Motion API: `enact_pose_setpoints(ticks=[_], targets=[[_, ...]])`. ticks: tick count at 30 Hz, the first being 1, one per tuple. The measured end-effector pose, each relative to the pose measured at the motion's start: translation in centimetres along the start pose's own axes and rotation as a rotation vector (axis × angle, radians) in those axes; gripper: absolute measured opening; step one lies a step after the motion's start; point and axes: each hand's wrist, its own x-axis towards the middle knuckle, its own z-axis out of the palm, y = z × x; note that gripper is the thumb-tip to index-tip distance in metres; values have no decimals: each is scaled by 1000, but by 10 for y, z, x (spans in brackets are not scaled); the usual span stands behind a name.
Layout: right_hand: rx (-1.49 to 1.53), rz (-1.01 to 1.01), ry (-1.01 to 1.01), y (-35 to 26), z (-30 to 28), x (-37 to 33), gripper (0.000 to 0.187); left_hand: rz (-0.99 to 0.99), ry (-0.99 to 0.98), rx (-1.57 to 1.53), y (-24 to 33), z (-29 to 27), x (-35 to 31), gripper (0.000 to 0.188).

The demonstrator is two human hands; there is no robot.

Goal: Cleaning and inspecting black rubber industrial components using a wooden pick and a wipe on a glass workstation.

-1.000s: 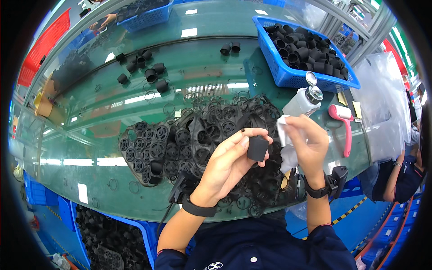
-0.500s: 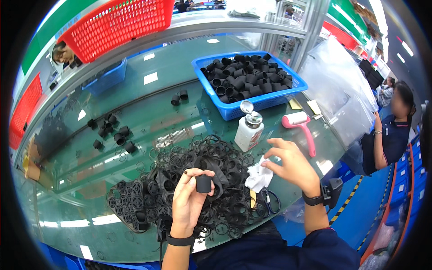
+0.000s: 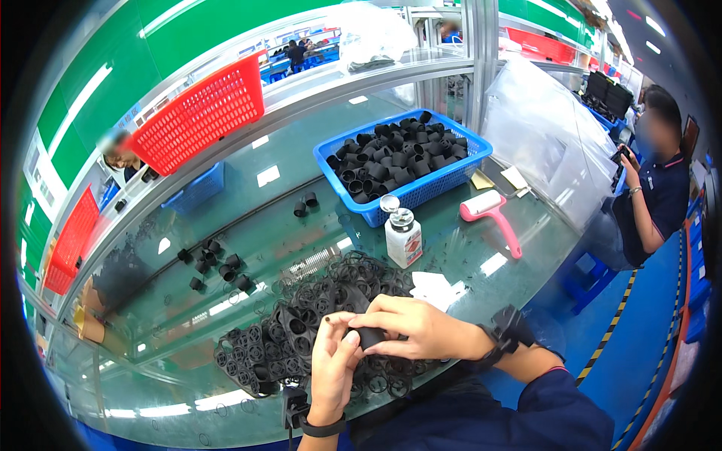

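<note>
Between my two hands is a small black cylindrical cap [image 3: 369,337], partly covered by fingers. My left hand [image 3: 332,359] pinches it from the left, thumb in front. My right hand [image 3: 421,328] grips it from the right, fingers above and thumb below. Under and behind the hands lies a heap of black rubber rings and perforated scrap [image 3: 282,347]. A white cloth [image 3: 435,289] rests on the green table just beyond my right hand. Past it stands a white bottle [image 3: 404,242] with a metal top, its lid flipped up.
A blue basket [image 3: 362,213] full of black caps stands at the back. Right of the bottle lies a pink-handled lint roller [image 3: 492,216]. Loose black caps [image 3: 229,270] sit at the left. Red baskets [image 3: 201,113] hang on the frame. Another person [image 3: 653,180] stands at right.
My right hand has moved left from beside the white cloth to the black cap in my left hand and now grips it too. The view has shifted.
</note>
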Motion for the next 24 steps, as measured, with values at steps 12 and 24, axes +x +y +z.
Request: enact_pose_setpoints(ticks=[12, 24], targets=[[109, 208, 567, 108, -161, 65, 65, 284, 224, 624, 3, -48, 3, 10], [-32, 17, 757, 26, -207, 50, 56, 681, 637, 1177, 99, -83, -41, 37]])
